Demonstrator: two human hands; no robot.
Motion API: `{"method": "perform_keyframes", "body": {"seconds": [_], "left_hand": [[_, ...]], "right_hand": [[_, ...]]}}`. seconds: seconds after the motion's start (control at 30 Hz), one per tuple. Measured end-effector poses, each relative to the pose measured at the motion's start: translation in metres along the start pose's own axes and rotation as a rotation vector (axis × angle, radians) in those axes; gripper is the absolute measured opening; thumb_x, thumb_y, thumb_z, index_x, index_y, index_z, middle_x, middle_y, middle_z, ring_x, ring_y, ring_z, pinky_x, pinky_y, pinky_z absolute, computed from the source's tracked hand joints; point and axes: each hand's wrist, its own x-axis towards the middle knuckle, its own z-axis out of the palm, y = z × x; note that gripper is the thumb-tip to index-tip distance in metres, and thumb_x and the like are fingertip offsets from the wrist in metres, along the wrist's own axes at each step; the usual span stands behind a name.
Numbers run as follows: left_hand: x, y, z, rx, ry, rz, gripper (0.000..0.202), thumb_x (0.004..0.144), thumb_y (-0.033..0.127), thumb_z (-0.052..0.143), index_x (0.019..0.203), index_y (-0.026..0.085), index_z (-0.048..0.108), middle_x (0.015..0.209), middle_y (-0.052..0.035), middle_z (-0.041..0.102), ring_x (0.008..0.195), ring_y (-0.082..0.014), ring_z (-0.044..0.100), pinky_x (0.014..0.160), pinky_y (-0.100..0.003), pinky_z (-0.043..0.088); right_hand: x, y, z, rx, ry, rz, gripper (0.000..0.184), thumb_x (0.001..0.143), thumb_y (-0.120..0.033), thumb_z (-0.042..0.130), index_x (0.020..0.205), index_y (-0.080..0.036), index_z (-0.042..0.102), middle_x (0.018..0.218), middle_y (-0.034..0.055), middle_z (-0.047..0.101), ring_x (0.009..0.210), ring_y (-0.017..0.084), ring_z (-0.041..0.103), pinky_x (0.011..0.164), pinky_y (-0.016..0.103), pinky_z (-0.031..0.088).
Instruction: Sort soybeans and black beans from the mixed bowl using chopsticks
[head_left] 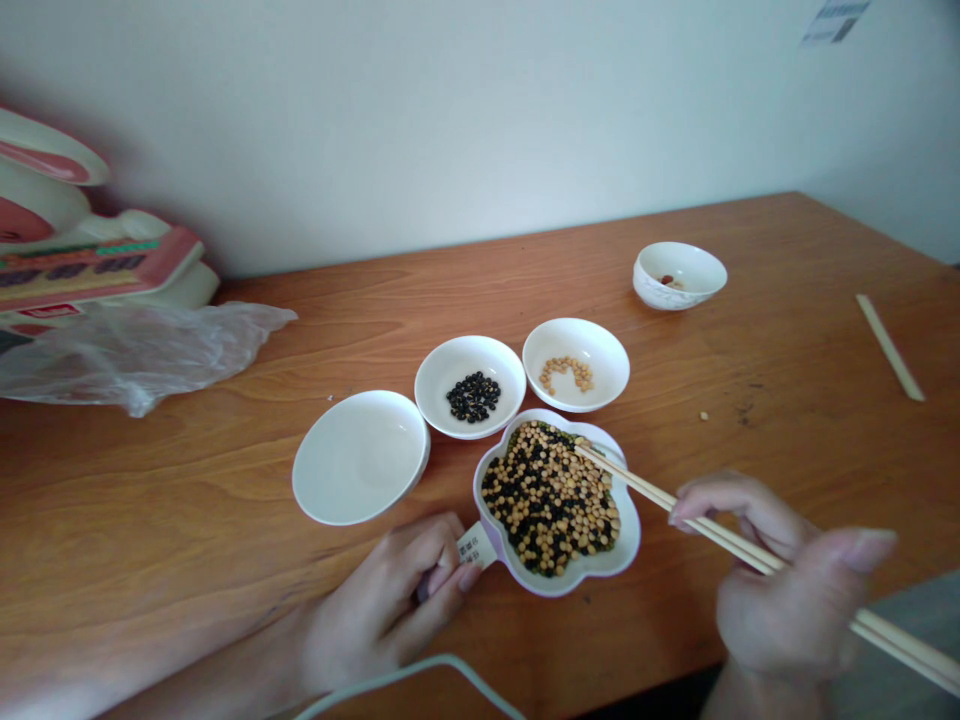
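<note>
My left hand (397, 590) is closed around the short handle of a flower-shaped dish (632, 520) with a pale purple rim. Mixed black and tan beans (551, 500) fill much of the dish, with some green bits at the edges. In my right hand (787, 590) is a pair of wooden chopsticks (675, 502), their tips together at the beans near the dish's upper right. Just behind the dish stand a white bowl (427, 365) with black beans (474, 397) and another white bowl (611, 355) with a few tan beans (566, 374). Whether the tips pinch a bean, I cannot tell.
An empty white bowl (360, 455) sits left of the dish. Farther back is a patterned bowl (679, 290) with small reddish bits. A pale stick (890, 348) and one loose bean (703, 416) lie rightward. Leftward are a plastic bag (150, 345) and a rabbit figure (90, 240). A cable (442, 660) crosses the front.
</note>
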Motion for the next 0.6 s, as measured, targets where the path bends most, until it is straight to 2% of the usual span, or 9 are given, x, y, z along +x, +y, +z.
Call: {"method": "perform_keyframes", "body": {"seconds": [0.37, 0.6], "left_hand": [[0.0, -0.002, 0.0, -0.014, -0.001, -0.012, 0.025, 0.107, 0.017, 0.048, 0.085, 0.023, 0.038, 0.08, 0.0023, 0.048, 0.067, -0.0108, 0.04, 0.061, -0.024, 0.034], [-0.001, -0.002, 0.0, -0.013, 0.007, -0.008, 0.025, 0.105, 0.015, 0.05, 0.085, 0.023, 0.039, 0.08, 0.0015, 0.049, 0.068, -0.0112, 0.041, 0.061, -0.024, 0.034]], "right_hand": [[0.004, -0.002, 0.0, -0.01, 0.02, 0.003, 0.096, 0.099, -0.075, -0.004, 0.066, -0.02, 0.068, 0.069, 0.0092, 0.069, 0.069, 0.023, 0.065, 0.059, 0.035, 0.046], [0.004, -0.005, 0.009, 0.062, 0.062, 0.005, 0.089, 0.101, -0.075, 0.006, 0.065, -0.021, 0.067, 0.067, 0.0081, 0.068, 0.067, 0.023, 0.064, 0.058, 0.035, 0.045]]}}
